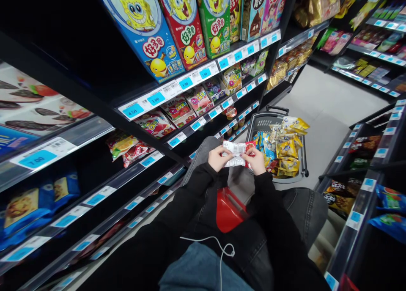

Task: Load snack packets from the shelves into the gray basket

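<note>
Between both hands, above my lap, is a small white and red snack packet, its printed white side facing up. My left hand pinches its left end between thumb and fingers. At the red right end, my right hand grips it the same way. Just beyond my right hand stands a grey shopping basket holding several yellow snack bags and some blue ones. A red stool seat shows between my legs.
Shelves on the left carry cartoon snack boxes, gummy packs and blue biscuit bags. Price labels line the shelf edges. A low shelf on the right holds snack bags. Pale floor runs along the aisle.
</note>
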Demonstrator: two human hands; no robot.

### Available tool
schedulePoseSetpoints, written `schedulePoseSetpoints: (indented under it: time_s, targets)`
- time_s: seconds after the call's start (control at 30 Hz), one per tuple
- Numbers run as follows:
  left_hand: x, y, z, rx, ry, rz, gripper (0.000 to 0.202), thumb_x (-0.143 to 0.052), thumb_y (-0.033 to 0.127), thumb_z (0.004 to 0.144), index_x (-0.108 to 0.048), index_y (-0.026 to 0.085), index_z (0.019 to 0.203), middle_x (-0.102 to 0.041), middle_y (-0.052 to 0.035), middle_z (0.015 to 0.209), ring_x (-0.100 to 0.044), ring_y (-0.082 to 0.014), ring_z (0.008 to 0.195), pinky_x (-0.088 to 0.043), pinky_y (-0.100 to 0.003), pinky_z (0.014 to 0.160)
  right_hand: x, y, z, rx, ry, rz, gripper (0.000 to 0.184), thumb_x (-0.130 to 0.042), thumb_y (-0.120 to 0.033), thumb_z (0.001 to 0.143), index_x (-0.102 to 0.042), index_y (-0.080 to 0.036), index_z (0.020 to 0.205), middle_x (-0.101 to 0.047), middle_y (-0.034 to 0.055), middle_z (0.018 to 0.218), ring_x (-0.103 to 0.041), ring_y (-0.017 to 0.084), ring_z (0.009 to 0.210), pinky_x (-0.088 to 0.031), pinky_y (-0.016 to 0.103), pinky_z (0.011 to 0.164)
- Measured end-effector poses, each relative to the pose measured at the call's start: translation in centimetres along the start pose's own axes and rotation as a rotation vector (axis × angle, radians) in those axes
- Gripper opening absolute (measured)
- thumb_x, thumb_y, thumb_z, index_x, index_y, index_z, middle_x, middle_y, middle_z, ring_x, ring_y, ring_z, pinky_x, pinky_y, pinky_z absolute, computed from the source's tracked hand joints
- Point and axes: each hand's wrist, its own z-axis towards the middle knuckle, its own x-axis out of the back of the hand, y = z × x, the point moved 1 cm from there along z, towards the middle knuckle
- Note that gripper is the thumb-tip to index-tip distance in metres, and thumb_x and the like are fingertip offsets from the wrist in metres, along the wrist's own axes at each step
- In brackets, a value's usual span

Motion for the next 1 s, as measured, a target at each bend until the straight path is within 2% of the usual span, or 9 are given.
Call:
schedulePoseSetpoints:
  time_s: [0.1,0.2,0.33,0.43,0.53,0.67,0.73,0.9,1.0]
  targets:
    - [0.0,-0.6,0.3,0.098,0.114,0.031,0.029,-0.077,0.035,0.053,-0.057,0.015,0.056,-0.052,0.0026,0.056,-0.046,-0.0101,0.055,-0.037,-0.023,0.055,-0.8,-0.3,-0.4,0.054,0.075,-0.055,0.031,-0.07,-0.034,0.054,-0.043,-0.018,0.059,-0.045,-0.0053,0.058,-0.04,0.01,0.057,-0.035,0.025,0.061]
    - [0.1,-1.1,0.7,0.165,0.181,-0.158,0.044,-0.082,0.028,0.041,-0.051,0.016,0.069,-0.051,0.0068,0.055,-0.047,-0.0084,0.051,-0.037,-0.021,0.051,-1.2,-0.3,-0.6,0.123,0.147,-0.026,0.032,-0.07,-0.031,0.056,-0.043,-0.019,0.065,-0.046,-0.0046,0.065,-0.045,0.011,0.064,-0.039,0.026,0.068]
    - [0.1,-1.1,1.0,0.322,0.069,-0.565,0.077,-0.084,0.022,0.037,-0.047,0.016,0.104,-0.066,-0.0001,0.072,-0.062,-0.0164,0.063,-0.05,-0.03,0.062,-1.2,0.2,-0.1,0.126,0.173,0.272,0.049,-0.074,-0.026,0.054,-0.044,-0.021,0.092,-0.054,0.0001,0.088,-0.055,0.014,0.078,-0.045,0.029,0.076]
    - [0.0,-0.9,1.1,0.434,-0.091,-0.713,0.066,-0.084,0.024,0.04,-0.056,0.009,0.099,-0.069,-0.0086,0.077,-0.066,-0.0225,0.071,-0.051,-0.038,0.072,-1.0,0.4,0.1,0.047,0.108,0.504,0.072,-0.076,-0.025,0.053,-0.038,-0.023,0.115,-0.057,0.0036,0.102,-0.059,0.015,0.083,-0.047,0.032,0.08]
    - [0.1,-0.9,1.0,0.479,-0.164,-0.767,0.05,-0.083,0.028,0.044,-0.062,0.006,0.084,-0.07,-0.0129,0.078,-0.067,-0.027,0.077,-0.051,-0.041,0.077,-0.7,0.2,-0.1,-0.122,-0.055,0.574,0.06,-0.078,-0.03,0.053,-0.052,-0.019,0.106,-0.063,0.0051,0.096,-0.062,0.017,0.082,-0.049,0.034,0.081]
    - [0.2,-1.0,0.9,0.467,-0.19,-0.799,0.045,-0.082,0.03,0.048,-0.064,0.007,0.083,-0.071,-0.0129,0.079,-0.066,-0.0287,0.084,-0.052,-0.041,0.079,-0.1,-0.1,-0.4,-0.318,-0.324,0.623,0.042,-0.079,-0.038,0.051,-0.062,-0.016,0.083,-0.068,0.0048,0.08,-0.064,0.02,0.075,-0.051,0.035,0.075]
    - [0.1,-0.9,0.8,0.461,-0.224,-0.797,0.045,-0.081,0.032,0.051,-0.065,0.008,0.085,-0.071,-0.0126,0.081,-0.066,-0.0282,0.086,-0.052,-0.04,0.078,0.6,-0.1,-0.2,-0.311,-0.334,0.623,0.04,-0.08,-0.038,0.05,-0.064,-0.017,0.079,-0.069,0.0038,0.078,-0.064,0.019,0.073,-0.052,0.034,0.073]
    - [-0.4,-0.9,0.7,0.436,-0.244,-0.749,0.048,-0.08,0.035,0.053,-0.064,0.009,0.09,-0.071,-0.0125,0.085,-0.066,-0.0275,0.088,-0.052,-0.039,0.078,2.5,0.1,0.5,-0.224,-0.237,0.486,0.039,-0.078,-0.042,0.052,-0.065,-0.016,0.077,-0.069,0.0036,0.075,-0.064,0.018,0.07,-0.052,0.033,0.071]
    - [-0.7,-0.9,0.7,0.405,-0.248,-0.714,0.051,-0.08,0.037,0.053,-0.064,0.009,0.092,-0.07,-0.0124,0.087,-0.065,-0.0272,0.087,-0.052,-0.039,0.079,2.7,0.3,0.3,-0.24,-0.314,0.493,0.043,-0.076,-0.043,0.056,-0.063,-0.016,0.086,-0.069,0.005,0.082,-0.065,0.021,0.077,-0.052,0.036,0.073]
